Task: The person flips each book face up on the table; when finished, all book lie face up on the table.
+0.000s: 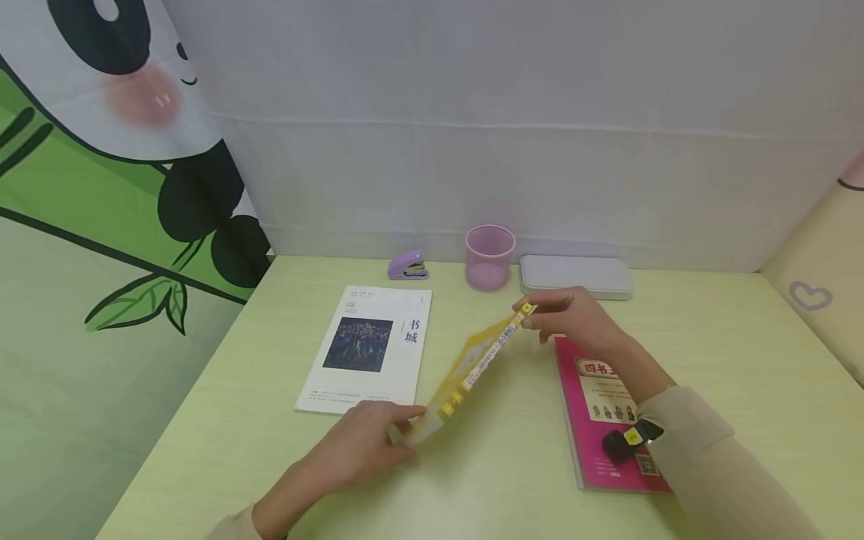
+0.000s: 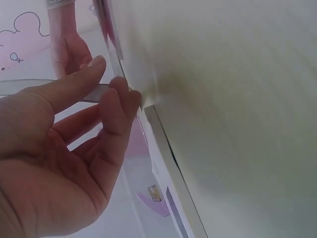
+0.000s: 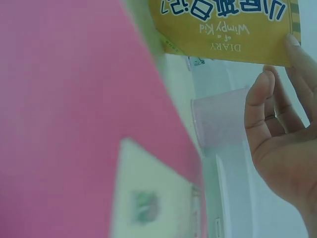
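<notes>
Yellow book [image 1: 487, 358], held tilted.
Your left hand [image 1: 364, 444] and right hand [image 1: 579, 321] pinch opposite ends; grip evenly.

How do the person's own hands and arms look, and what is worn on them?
The left hand and right hand wear no gloves. The right sleeve and left sleeve are pale beige; only a little of the left one shows. By the end of the right sleeve is a small black device with a yellow label.
</notes>
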`<state>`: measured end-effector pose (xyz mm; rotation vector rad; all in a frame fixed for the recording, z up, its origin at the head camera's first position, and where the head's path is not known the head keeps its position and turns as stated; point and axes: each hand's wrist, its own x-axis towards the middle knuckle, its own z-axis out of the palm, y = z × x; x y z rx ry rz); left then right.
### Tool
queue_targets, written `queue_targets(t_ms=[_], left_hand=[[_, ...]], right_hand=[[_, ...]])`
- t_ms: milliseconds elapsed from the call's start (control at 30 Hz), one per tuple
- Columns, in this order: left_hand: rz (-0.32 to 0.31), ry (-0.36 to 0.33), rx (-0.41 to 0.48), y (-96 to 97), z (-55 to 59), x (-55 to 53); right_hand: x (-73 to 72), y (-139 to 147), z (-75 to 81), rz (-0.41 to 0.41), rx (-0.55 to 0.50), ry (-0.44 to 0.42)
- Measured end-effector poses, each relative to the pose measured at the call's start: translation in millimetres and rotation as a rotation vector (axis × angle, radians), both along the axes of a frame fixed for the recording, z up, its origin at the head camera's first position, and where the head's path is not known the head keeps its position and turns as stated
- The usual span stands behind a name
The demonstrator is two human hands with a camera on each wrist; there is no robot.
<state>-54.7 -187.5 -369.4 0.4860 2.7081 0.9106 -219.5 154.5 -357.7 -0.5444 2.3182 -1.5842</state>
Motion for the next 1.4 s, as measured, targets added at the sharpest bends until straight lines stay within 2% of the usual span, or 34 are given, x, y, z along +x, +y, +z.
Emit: queue_targets(t_ms=[100,167,333,500,700,967,1200,1400], left_hand=[[0.007,-0.060,0.066,-4.5,2.8,-1.3],[0.032,-0.092,0.091,-7.5,4.7,-1.8],[0.119,-0.107,0.137,-14.0,10.9,-2.7],[0.175,-0.117,0.144,-19.0,18.4,-3.3],[0.179,-0.145,0.170,-25.8,26.7,-5.0],[0.217,-0.110,0.193,-29.1,34.6,-7.4],[0.346,-0.109,0.229,-25.0,43.1,-8.5],[0.344,-0.100,0.288,-25.0,43.7,-9.7]], right_hand=[[-0.8,-2,4.8,0.006,-0.016,0.006],[-2.0,-3,6.3,0.008,-0.033,-0.002],[-4.4,-3,8.4,0.003,-0.039,-0.005],[-6.5,-4,15.4,-0.009,-0.036,-0.001],[-8.2,-3,27.5,-0.028,0.017,-0.011],[-6.7,-3,42.3,-0.048,0.100,0.007],[-6.6,-2,49.5,-0.046,0.095,-0.028],[-6.9,-3,47.8,-0.074,0.071,-0.088]])
